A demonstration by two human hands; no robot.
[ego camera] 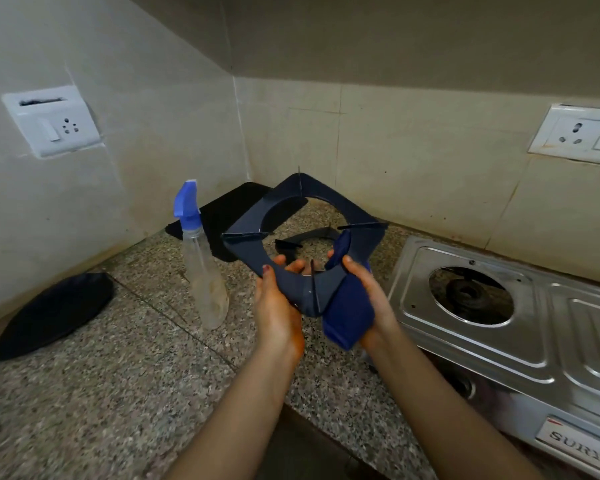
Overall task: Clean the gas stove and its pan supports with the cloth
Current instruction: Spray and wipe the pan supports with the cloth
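Observation:
I hold a dark blue square pan support tilted up above the counter. My left hand grips its near corner from below, thumb on top. My right hand holds a blue cloth wrapped over the support's near right edge. The steel gas stove sits to the right, its left burner opening uncovered. A second pan support lies flat on the counter behind the held one, seen through its ring.
A clear spray bottle with a blue trigger head stands just left of my hands. A black oval plate lies at the left on the speckled granite counter. A black mat lies in the corner. Wall sockets flank the corner.

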